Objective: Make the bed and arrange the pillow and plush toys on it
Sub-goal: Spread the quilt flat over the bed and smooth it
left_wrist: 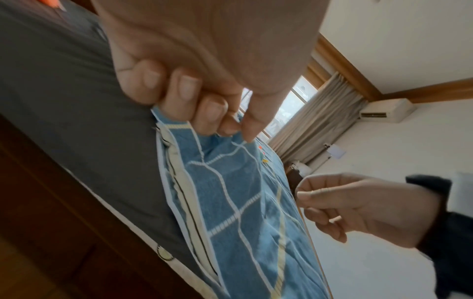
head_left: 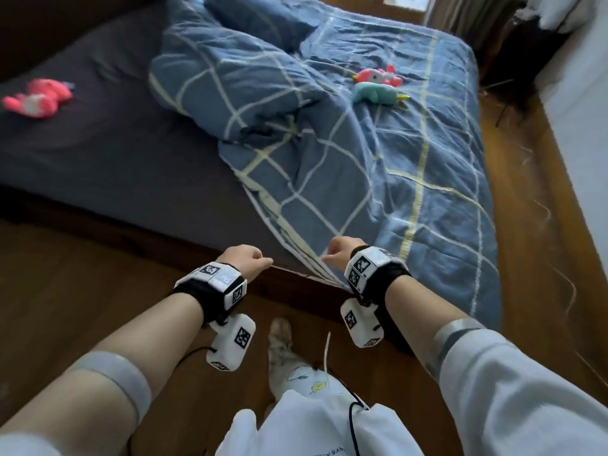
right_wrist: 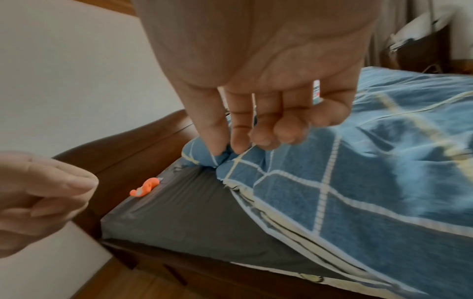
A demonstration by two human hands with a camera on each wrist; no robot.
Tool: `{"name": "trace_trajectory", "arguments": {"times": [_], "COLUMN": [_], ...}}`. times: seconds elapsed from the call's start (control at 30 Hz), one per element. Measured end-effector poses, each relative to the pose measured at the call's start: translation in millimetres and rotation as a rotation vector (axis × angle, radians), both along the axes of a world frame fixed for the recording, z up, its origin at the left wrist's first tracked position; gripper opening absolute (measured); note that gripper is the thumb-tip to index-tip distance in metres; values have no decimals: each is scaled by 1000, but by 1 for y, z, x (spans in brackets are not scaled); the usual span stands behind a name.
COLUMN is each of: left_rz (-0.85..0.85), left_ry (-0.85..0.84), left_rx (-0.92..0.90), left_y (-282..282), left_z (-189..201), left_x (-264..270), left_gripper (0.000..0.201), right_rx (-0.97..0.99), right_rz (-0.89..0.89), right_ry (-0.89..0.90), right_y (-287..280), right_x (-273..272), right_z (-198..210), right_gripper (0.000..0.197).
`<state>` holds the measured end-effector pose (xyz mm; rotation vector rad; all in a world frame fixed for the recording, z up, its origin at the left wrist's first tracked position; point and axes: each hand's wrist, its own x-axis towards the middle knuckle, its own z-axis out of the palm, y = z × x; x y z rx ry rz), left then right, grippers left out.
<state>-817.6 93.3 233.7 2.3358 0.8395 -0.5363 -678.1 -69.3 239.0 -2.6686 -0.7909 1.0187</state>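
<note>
A blue checked duvet point(head_left: 362, 166) lies rumpled over the right half of the bed, folded back on itself, so the dark fitted sheet point(head_left: 115, 153) on the left is bare. A blue pillow point(head_left: 263, 18) lies at the far end. One pink plush point(head_left: 36, 98) lies on the sheet. A pink plush point(head_left: 378, 75) and a teal plush point(head_left: 375, 95) lie together on the duvet. My left hand point(head_left: 253, 260) hovers over the near bed edge in a fist and holds nothing. My right hand point(head_left: 337, 251) is half curled beside the duvet's near edge, with no cloth between its fingers point(right_wrist: 238, 141).
A dark wooden bed frame point(head_left: 164, 245) runs along the near edge, above a wooden floor point(head_left: 82, 307). My socked foot point(head_left: 279, 334) stands close to the frame. A narrow strip of floor and a white wall point(head_left: 579, 110) run along the right side. Curtains point(left_wrist: 314, 113) hang at the far end.
</note>
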Motion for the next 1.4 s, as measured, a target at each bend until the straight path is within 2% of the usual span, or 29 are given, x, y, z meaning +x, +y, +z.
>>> {"name": "trace_trajectory", "arguments": {"times": [0.17, 0.33, 0.43, 0.57, 0.67, 0.77, 0.87, 1.0, 1.23, 1.27, 1.33, 1.4], "left_rz": [160, 289, 320, 299, 359, 420, 406, 390, 332, 317, 286, 260], "left_ry": [28, 20, 38, 149, 116, 78, 78, 42, 4, 8, 22, 28], "left_rx": [-8, -6, 25, 133, 210, 167, 114, 12, -168, -192, -213, -217], "left_y": [74, 159, 218, 305, 372, 418, 462, 534, 669, 686, 716, 732], "left_z": [-9, -13, -9, 14, 29, 27, 11, -17, -41, -43, -46, -48], "left_x": [-37, -47, -48, -49, -43, -42, -35, -9, 52, 61, 82, 108], "left_gripper": [35, 35, 35, 34, 37, 37, 34, 33, 28, 25, 20, 16], "right_rx": [-47, -36, -6, 34, 89, 108, 72, 35, 61, 68, 90, 92], "right_rz": [133, 209, 246, 264, 287, 294, 265, 72, -527, -611, -763, -887], "right_ry": [37, 53, 45, 75, 29, 11, 25, 19, 84, 85, 79, 76], "right_y": [81, 184, 261, 363, 437, 486, 523, 561, 607, 609, 609, 604], "right_x": [-6, 5, 13, 17, 26, 30, 40, 71, 132, 137, 146, 152], "right_z": [-13, -27, -30, -24, -15, -11, -19, -46, -70, -69, -71, -73], "right_gripper": [18, 19, 18, 18, 18, 18, 17, 17, 21, 25, 48, 57]}}
